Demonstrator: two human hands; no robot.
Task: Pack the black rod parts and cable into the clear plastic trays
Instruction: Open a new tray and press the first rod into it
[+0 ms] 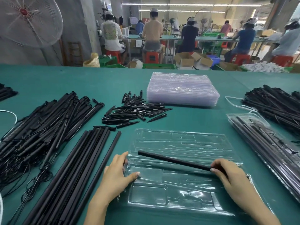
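While left hand (116, 174) steadies tray (178, 200), right hand (227, 172) grips rod (172, 160)

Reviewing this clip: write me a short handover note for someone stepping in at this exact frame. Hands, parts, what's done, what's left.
Left hand: rests on the left edge of the open clear plastic tray, steadying it.
Right hand: grips one long black rod, slanted over the tray, not yet seated.
Supplies: plain black rods and cabled rod bundle at left, short black spikes behind, stack of empty clear trays further back.
Done: a filled tray lies at right.
Left: seat this rod, then add the remaining parts and cable.
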